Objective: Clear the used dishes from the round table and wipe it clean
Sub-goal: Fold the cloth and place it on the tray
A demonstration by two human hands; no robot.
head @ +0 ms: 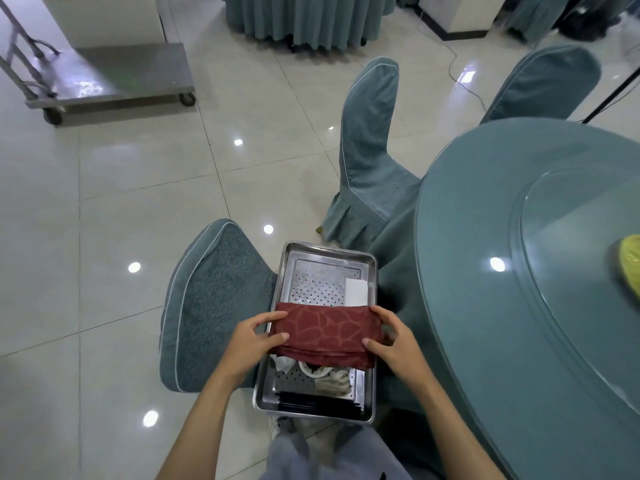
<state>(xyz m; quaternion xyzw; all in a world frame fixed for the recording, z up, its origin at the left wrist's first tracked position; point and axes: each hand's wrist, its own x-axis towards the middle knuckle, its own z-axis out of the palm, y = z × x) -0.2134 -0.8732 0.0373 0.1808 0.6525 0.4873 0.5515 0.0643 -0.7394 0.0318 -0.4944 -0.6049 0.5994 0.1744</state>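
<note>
We are holding the folded red cloth point(325, 334) over the steel tray point(329, 247), which is sitting on a chair point(214, 289) seat just left of the round table point(467, 271).

Left hand point(254, 336) is gripping the cloth's left end, fingers and thumb curling round it. Right hand point(394, 344) is gripping the right end the same way. Neither hand is free.

The cloth's long axis is running left to right between the hands, crosswise to the tray's long side. It is covering the tray's middle. A white napkin point(356, 292) is showing beyond it, with a bowl point(311, 368) and black chopsticks point(318, 407) on the near side.

Key relation: the table is lying to our right, so the right hand is nearer to it. The visible tabletop is looking cleared, apart from a yellow thing point(630, 261) at the frame edge; we cannot tell what it is.

Judgement: dishes are looking mostly done and wiping is not yet done. We cannot tell whether this cloth is going down into the tray or over to the table.
</note>
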